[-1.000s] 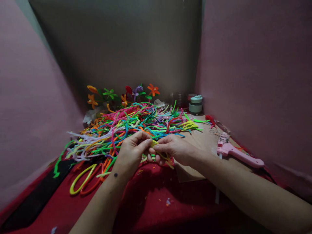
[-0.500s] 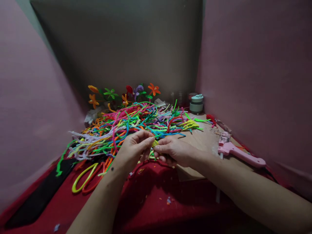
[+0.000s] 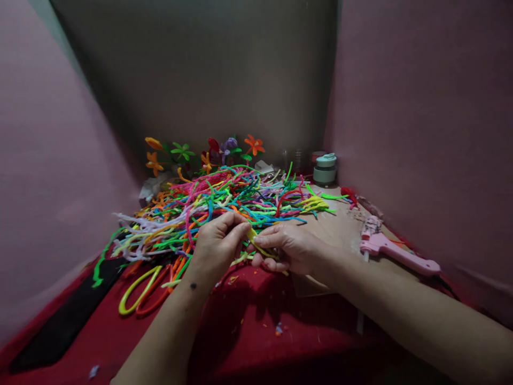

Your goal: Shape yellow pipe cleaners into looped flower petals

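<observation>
Between my two hands is a yellow pipe cleaner (image 3: 262, 249), bent and partly covered by the fingers. My left hand (image 3: 222, 243) pinches one end of it between thumb and forefinger. My right hand (image 3: 286, 245) is closed on it from the other side, thumb on top and the lower fingers curled. Just behind both hands spreads a large tangled pile of pipe cleaners (image 3: 228, 195) in many colours. Pale yellow-green pieces show beneath the fingers, though I cannot tell whether they are held.
A pink glue gun (image 3: 393, 254) lies on the brown board (image 3: 340, 230) at right. Fuzzy flowers (image 3: 254, 144) and a green-lidded jar (image 3: 325, 170) stand at the back. Yellow and red loops (image 3: 134, 291) and a black strip (image 3: 66, 321) lie left on the red cloth (image 3: 240, 331).
My fingers have shifted, and more of the yellow pipe cleaner now shows, running toward my right palm. The small green and dark bits between the hands are no longer visible.
</observation>
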{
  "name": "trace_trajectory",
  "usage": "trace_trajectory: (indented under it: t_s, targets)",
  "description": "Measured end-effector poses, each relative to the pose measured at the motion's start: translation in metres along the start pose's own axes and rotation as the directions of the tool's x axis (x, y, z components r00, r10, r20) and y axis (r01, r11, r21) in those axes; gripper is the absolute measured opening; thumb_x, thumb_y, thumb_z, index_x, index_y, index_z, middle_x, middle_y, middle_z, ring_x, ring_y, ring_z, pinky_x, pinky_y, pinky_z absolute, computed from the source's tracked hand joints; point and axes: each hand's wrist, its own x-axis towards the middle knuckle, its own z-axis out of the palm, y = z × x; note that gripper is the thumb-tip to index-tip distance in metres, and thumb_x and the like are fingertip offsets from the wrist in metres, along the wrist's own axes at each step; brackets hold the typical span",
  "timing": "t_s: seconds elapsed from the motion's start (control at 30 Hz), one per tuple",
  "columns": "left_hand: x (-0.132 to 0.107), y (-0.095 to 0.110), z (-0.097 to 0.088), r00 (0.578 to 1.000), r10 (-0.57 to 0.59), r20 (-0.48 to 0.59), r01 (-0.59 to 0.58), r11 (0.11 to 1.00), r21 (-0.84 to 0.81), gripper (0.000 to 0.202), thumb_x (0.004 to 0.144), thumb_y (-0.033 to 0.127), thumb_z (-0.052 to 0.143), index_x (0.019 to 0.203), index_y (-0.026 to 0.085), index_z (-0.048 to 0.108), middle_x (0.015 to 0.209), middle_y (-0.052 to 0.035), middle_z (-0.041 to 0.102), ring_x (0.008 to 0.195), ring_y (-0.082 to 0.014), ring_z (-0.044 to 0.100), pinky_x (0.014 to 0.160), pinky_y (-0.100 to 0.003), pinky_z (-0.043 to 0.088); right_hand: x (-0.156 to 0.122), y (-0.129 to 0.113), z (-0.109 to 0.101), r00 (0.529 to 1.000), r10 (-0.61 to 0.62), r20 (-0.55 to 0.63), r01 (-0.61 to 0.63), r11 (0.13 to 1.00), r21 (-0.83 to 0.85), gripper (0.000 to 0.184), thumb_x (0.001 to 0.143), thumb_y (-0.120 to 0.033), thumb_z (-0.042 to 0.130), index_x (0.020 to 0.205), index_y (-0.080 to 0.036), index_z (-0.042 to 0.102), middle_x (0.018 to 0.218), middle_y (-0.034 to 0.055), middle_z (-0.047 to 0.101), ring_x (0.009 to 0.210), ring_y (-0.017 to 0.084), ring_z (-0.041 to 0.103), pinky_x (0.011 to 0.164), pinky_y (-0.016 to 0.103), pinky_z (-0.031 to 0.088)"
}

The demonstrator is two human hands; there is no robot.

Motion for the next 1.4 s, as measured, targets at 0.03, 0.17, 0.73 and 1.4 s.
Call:
trace_trajectory:
  t_s: [0.03,0.17,0.73,1.4]
  targets:
    - [0.000,-0.001,0.000,0.998,0.051,-0.023,-0.049,0.996,0.070,0.014,0.075,0.031,0.057,0.069,0.018,0.057,0.047,0.0058,0.046,0.039,-0.0058,0.038,0.039,-0.017,0.030,0.000,0.000,0.001,1.000,0.007,-0.009,-0.007,1.000,-0.005,0.010,0.079,-0.017,0.053,0.075,-0.010,0.058,0.058,0.0034,0.062,0.040,0.006,0.049,0.033,0.014,0.028]
    - [-0.002,-0.002,0.002,0.984,0.153,-0.095,-0.125,0.958,0.258,0.014,0.075,0.030,0.057,0.069,0.018,0.059,0.055,0.0033,0.052,0.045,-0.0069,0.044,0.044,-0.018,0.035,-0.005,-0.004,0.008,0.996,-0.038,-0.084,0.028,0.992,-0.119,0.015,0.079,-0.016,0.052,0.065,-0.011,0.056,0.052,0.0009,0.059,0.036,0.005,0.046,0.032,0.015,0.027]
    - [-0.001,0.005,0.011,0.976,-0.216,0.001,0.209,0.945,-0.251,0.029,0.068,0.033,0.066,0.053,0.014,0.050,0.041,0.0065,0.040,0.035,-0.0034,0.030,0.035,-0.018,0.020,-0.006,-0.004,0.013,0.970,-0.222,-0.101,0.186,0.940,-0.284,0.023,0.079,-0.022,0.052,0.058,-0.013,0.054,0.046,-0.0039,0.050,0.035,0.004,0.036,0.035,0.019,0.023]
    - [0.000,0.000,0.010,0.975,-0.213,0.057,0.220,0.919,-0.326,0.022,0.066,0.032,0.066,0.058,0.015,0.055,0.042,0.0067,0.039,0.035,-0.0032,0.029,0.034,-0.017,0.019,0.002,0.003,0.002,0.999,-0.047,0.011,0.046,0.992,0.117,0.015,0.084,-0.013,0.043,0.078,-0.009,0.056,0.061,0.0078,0.064,0.051,0.013,0.062,0.048,0.023,0.051]
